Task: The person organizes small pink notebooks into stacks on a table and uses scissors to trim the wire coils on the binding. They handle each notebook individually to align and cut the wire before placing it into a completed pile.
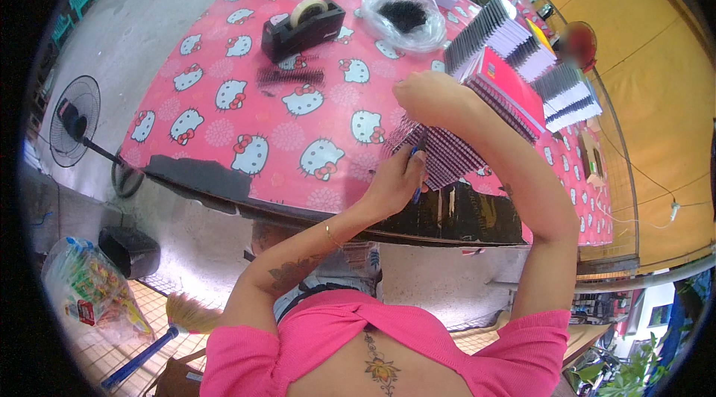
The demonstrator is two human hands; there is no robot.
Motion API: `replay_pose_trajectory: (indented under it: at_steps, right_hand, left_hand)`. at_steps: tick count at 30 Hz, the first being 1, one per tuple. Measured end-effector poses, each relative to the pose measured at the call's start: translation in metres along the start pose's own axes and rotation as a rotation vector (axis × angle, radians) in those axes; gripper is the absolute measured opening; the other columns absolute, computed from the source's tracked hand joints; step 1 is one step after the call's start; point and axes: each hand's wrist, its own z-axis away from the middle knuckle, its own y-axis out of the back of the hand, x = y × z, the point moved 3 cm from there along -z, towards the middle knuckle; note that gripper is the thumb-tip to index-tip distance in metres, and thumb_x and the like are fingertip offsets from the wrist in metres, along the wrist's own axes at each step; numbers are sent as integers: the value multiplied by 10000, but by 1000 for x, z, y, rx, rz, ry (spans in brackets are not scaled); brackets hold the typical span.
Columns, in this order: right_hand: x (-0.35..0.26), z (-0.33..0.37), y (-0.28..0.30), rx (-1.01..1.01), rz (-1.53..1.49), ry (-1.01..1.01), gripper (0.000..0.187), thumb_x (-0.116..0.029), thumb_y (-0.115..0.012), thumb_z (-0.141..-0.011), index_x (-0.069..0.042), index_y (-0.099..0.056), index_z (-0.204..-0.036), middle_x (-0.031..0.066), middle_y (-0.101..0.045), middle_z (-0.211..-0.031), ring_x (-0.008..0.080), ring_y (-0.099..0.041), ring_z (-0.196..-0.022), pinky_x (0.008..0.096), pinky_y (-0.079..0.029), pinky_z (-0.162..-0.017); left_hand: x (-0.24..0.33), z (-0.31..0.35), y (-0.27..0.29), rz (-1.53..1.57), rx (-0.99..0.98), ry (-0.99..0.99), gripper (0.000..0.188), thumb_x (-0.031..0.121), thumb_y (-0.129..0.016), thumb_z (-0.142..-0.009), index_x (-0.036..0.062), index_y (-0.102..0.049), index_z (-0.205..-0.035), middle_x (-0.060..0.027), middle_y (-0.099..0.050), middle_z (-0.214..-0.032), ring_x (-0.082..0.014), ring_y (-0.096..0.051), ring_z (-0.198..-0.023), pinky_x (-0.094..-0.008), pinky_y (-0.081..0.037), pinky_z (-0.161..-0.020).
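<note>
A stack of spiral-bound notebooks (456, 160) lies by the table's near edge, its rows of dark coils turned towards me. At the near left side of this stack, my left hand (395, 179) is closed around a slim blue-and-black hand tool (419, 154), which looks like pliers. My right hand (434, 97) bends over the far end of the stack with its fingers curled. Its fingertips are hidden, so whatever they hold cannot be made out. Just behind my right forearm is a stack of notebooks topped by a red cover (511, 83).
A black tape dispenser (304, 30) stands on the pink patterned table (280, 117), with loose black coils (291, 76) in front. Behind are a plastic bag of black coils (403, 16) and more notebook stacks (496, 27). A fan (74, 121) is at the left.
</note>
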Motion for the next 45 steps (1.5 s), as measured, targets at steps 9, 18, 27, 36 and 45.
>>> replay_pose_trajectory:
  at_steps: [9,18,27,36,45]
  right_hand:
    - [2,-1,-2,-52,-2,-38,158,-83,-657,-733,16,-706,-847,198,-701,-838,348,-703,-813,442,-565,-709]
    - [-6,-4,1,-52,14,-18,168,-94,-650,-789,-18,-732,-915,186,-714,-931,335,-712,-860,454,-573,-683]
    - [1,-4,-13,-143,1,-62,170,-98,-675,-778,-30,-739,-921,179,-716,-972,333,-710,-901,454,-576,-729]
    - [0,-4,-15,-105,-7,-43,169,-78,-649,-782,-22,-737,-915,181,-717,-949,341,-710,-887,460,-575,-720]
    - [-6,-9,-17,-86,-28,-28,167,-81,-654,-784,-8,-730,-914,186,-717,-939,338,-711,-880,454,-576,-715]
  left_hand:
    - [12,-9,1,127,19,60,310,245,-400,-1041,-39,-492,-958,-88,-575,-709,-186,-616,-558,-338,-495,-509]
    - [-7,-1,4,30,14,47,329,310,-408,-1048,5,-497,-1133,-79,-585,-767,-146,-611,-595,-288,-498,-518]
    - [3,-10,2,4,18,163,259,251,-400,-1055,14,-485,-1117,-49,-529,-727,-131,-546,-550,-302,-477,-497]
    - [6,-8,6,-62,23,117,272,261,-417,-1046,-2,-481,-1071,-61,-547,-715,-129,-554,-537,-294,-468,-479]
    - [-10,-2,6,1,71,36,309,249,-413,-1030,-42,-510,-988,-107,-604,-712,-205,-638,-580,-361,-508,-557]
